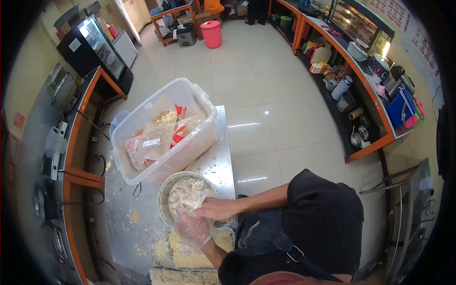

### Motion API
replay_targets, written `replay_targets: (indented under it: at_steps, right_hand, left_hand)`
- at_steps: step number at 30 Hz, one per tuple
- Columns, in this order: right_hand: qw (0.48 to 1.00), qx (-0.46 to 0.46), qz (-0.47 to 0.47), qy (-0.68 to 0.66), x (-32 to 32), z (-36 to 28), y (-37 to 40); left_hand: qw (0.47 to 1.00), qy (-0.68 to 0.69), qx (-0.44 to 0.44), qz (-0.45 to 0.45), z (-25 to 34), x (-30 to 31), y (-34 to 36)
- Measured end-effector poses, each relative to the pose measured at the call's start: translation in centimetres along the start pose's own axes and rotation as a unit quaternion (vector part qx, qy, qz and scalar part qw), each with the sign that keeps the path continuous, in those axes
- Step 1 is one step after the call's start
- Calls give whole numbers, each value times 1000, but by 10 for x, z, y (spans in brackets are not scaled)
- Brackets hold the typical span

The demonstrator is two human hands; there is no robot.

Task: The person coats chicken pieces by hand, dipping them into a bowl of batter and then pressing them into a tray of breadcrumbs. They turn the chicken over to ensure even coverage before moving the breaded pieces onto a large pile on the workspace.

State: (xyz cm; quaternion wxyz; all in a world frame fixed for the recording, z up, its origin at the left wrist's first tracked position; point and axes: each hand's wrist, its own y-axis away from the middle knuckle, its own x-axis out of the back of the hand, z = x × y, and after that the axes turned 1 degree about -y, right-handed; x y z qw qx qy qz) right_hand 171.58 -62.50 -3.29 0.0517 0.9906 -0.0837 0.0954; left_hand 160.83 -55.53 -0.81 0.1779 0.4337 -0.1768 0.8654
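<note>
My left hand, in a clear plastic glove, is over the near side of a round metal bowl. Pale, sticky-looking dough or batter lies in the bowl. Bare and reaching in from the right, my right hand has its fingers at thin clear plastic by the tips of the gloved hand. It covers much of the left fingers, so their pose is hidden. Below both hands, a tray holds yellowish crumbs.
A large clear plastic bin with bagged goods stands on the metal table, beyond the bowl. Another crumb-filled tray is at the bottom edge. Shelved counters line both sides. Far off are a red bucket and people's legs.
</note>
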Motion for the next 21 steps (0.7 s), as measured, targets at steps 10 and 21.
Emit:
replay_targets:
  at_steps: [10,21]
  right_hand:
    - [921,-51,-109,369,-4,-43,-18]
    - [942,181,2,283,-54,-14,58]
  left_hand:
    - [996,23,-1,91,-66,-13,27]
    - [929,249,236,138,-141,61,99]
